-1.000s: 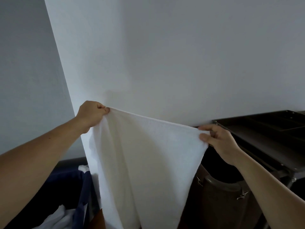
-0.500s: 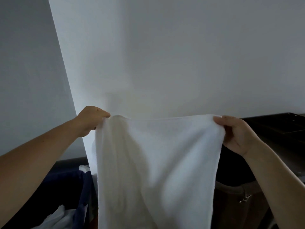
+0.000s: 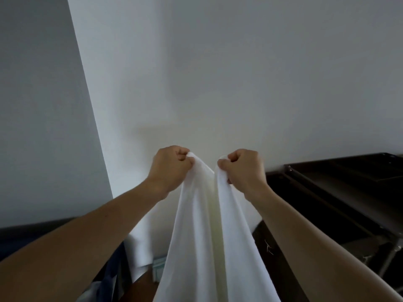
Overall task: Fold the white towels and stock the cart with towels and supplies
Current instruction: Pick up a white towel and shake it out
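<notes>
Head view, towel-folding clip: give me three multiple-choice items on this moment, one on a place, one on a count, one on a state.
1. On which side of the white towel does the dark cart stand? A. left B. right C. beneath it
2. How many hands grip the towel? A. none B. one C. two
3. How are the towel's top corners held? A. spread wide B. close together C. flat on the cart

1 B: the cart stands at the right edge. 2 C: the left hand and the right hand each grip a corner. 3 B: the fists nearly meet, cloth draping below.
</notes>
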Demonstrator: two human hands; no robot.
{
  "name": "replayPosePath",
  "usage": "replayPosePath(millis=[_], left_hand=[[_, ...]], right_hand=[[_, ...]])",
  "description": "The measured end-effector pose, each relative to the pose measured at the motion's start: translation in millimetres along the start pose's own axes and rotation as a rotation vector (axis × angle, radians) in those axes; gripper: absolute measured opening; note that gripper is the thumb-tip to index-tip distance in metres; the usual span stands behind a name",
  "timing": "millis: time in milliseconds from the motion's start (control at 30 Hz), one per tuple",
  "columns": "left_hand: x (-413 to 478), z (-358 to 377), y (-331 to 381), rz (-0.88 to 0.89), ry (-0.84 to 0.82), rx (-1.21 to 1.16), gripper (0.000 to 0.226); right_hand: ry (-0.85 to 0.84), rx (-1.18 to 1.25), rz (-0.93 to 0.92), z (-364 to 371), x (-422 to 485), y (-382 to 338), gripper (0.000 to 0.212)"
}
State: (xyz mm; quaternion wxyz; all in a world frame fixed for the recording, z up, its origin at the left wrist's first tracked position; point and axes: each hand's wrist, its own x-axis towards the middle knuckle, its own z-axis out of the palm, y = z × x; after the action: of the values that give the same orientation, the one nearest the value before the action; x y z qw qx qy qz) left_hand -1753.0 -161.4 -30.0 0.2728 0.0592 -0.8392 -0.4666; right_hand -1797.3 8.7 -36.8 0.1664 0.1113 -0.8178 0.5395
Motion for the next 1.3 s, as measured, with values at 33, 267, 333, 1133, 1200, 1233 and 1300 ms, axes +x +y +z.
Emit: replayPosePath(millis=[33, 267, 333, 1133, 1200, 1233, 1300], left_hand=[[-4, 7, 2, 0.03, 0.005, 0.039, 0.022], [-12, 29, 1, 0.12, 0.032, 0.158, 0.013], [-13, 30, -3, 0.122, 0.033, 0.147, 0.012], [-15, 16, -17, 0.271, -0.021, 0.138, 0.012], [-7, 9, -16, 0.22, 0.003, 0.055, 0.018], [-3, 6, -15, 0.201, 0.038, 0.024, 0.02], [7, 1, -11, 0.174, 0.107, -0.028, 0.022]], right_hand=[[-0.001, -0.035, -0.037, 6, -3, -2, 0.021], [-0.113, -0.079, -0.084, 15, -15, -1, 0.024], [-0.149, -0.017, -0.033, 13, -18, 1, 0.027], [-0.577, 0.26, 0.006, -11, -16, 8, 0.031], [-0.513, 0.187, -0.045, -16, -9, 27, 0.027], [-0.449, 0.08, -0.086, -18, -6, 39, 0.026], [-0.333, -0.164, -0.167, -23, -3, 67, 0.024]])
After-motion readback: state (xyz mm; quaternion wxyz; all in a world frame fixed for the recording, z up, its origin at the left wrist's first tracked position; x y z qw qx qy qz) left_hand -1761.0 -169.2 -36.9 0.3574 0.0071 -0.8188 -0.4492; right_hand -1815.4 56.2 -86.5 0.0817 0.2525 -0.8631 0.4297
